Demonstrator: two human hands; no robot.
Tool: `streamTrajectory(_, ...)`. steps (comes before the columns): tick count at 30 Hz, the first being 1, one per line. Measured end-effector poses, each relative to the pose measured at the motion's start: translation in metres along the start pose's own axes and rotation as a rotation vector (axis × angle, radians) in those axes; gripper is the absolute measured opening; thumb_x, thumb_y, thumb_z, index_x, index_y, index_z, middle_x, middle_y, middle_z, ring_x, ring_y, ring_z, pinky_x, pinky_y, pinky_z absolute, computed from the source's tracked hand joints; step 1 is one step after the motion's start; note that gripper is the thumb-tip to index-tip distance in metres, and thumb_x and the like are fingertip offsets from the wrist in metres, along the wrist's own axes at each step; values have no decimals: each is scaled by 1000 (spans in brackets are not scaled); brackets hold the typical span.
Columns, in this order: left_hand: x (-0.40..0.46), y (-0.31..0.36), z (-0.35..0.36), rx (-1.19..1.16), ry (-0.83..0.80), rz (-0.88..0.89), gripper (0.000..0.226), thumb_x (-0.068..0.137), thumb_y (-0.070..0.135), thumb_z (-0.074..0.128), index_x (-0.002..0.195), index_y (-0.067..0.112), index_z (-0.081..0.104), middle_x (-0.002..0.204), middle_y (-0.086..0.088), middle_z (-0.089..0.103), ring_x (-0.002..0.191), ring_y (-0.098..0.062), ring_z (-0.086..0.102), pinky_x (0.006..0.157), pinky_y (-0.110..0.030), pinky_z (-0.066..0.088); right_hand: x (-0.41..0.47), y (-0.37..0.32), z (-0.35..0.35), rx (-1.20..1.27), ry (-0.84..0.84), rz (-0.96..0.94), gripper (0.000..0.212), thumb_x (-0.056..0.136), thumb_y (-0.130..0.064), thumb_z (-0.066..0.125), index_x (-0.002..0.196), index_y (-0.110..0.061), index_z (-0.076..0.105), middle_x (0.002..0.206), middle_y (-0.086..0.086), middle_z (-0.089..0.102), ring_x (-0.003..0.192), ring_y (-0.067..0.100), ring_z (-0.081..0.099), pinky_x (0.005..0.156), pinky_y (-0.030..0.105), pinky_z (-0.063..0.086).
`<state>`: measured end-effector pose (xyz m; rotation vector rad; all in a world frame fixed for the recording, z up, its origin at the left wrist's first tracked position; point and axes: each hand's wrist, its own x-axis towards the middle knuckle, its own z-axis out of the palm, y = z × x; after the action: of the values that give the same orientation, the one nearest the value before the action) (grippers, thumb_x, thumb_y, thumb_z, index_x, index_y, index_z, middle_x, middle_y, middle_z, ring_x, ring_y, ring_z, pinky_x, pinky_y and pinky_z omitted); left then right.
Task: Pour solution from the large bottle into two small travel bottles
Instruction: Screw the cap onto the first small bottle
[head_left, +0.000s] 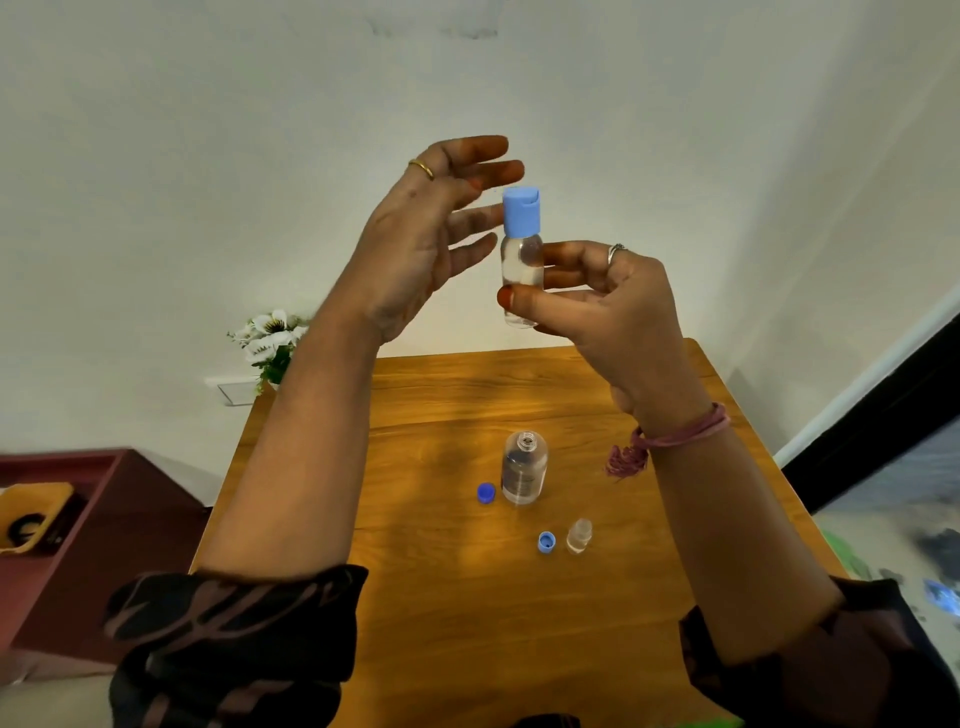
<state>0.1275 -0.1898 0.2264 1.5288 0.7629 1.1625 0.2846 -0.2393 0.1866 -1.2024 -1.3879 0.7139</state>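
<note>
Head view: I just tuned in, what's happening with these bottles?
The right hand holds up a small travel bottle, capped in blue and with clear liquid in it. The left hand is open beside the cap, not gripping it. On the wooden table, the large bottle stands uncapped with its dark blue cap beside it. The second small bottle stands open next to a light blue cap.

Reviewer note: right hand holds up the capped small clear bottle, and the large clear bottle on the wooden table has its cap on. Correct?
Not quite. In the head view the large clear bottle stands uncapped; its dark blue cap lies beside it. The rest holds.
</note>
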Motion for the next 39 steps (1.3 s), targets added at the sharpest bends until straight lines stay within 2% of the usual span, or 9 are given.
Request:
streamTrajectory(4, 1, 1, 5, 161, 180, 48, 23, 91, 38, 59, 110, 27, 54, 98, 5, 65, 95, -5, 66, 85, -27, 55, 2, 0, -1, -7, 10, 2, 42, 73, -22, 80, 111, -12, 66, 94, 4, 72, 82, 17, 71, 77, 40, 59)
streamTrajectory(8, 0, 3, 8, 237, 156, 84, 43, 79, 32, 74, 114, 21, 52, 76, 11, 67, 80, -1, 66, 81, -19, 54, 1, -1, 1, -13, 12, 12, 41, 72, -22, 80, 110, -11, 66, 93, 3, 72, 80, 16, 71, 76, 40, 59)
streamTrajectory(12, -1, 2, 2, 234, 116, 74, 32, 93, 21, 59, 124, 21, 54, 96, 10, 74, 100, -3, 67, 94, -29, 51, 2, -1, -1, 6, 24, 16, 37, 74, -21, 78, 109, -14, 66, 92, 2, 72, 79, 17, 71, 73, 37, 60)
streamTrajectory(15, -1, 1, -2, 193, 73, 20, 30, 95, 31, 43, 123, 33, 54, 116, 11, 68, 112, -5, 62, 99, -34, 48, 4, 0, -3, -18, 28, 11, 38, 74, -23, 78, 109, -17, 65, 93, 1, 72, 82, 17, 71, 76, 39, 59)
streamTrajectory(18, 0, 1, 2, 230, 111, 38, 35, 87, 44, 60, 119, 32, 55, 107, 14, 66, 98, 5, 64, 89, -26, 52, 5, 1, -2, -39, 33, 11, 40, 73, -24, 80, 109, -14, 66, 94, 3, 72, 82, 17, 71, 77, 41, 59)
streamTrajectory(20, 1, 0, 7, 309, 160, 76, 39, 78, 42, 73, 112, 27, 60, 96, 13, 66, 86, 7, 64, 81, -20, 54, 5, 1, 0, -49, 34, 0, 42, 72, -24, 80, 110, -11, 66, 94, 4, 72, 80, 15, 71, 76, 40, 59)
streamTrajectory(25, 3, -1, 8, 335, 200, 102, 21, 71, 35, 81, 86, 28, 69, 84, 12, 72, 82, -3, 68, 82, -28, 58, 6, 2, 4, -82, 30, -33, 40, 72, -23, 80, 108, -9, 67, 93, 4, 73, 78, 14, 71, 75, 37, 59)
streamTrajectory(29, 3, -1, 6, 371, 158, 131, 16, 75, 32, 79, 88, 30, 70, 88, 12, 73, 88, -6, 69, 89, -35, 56, 9, 6, 4, -81, 14, -50, 41, 73, -22, 79, 109, -6, 68, 94, 5, 73, 79, 14, 72, 78, 38, 59)
streamTrajectory(39, -7, -19, 6, 464, 34, 112, 20, 81, 25, 74, 100, 29, 68, 94, 16, 69, 96, 4, 64, 93, -18, 48, 5, 25, 15, -160, 21, -48, 41, 67, -26, 83, 101, -7, 70, 85, 4, 74, 77, 10, 71, 77, 34, 58)
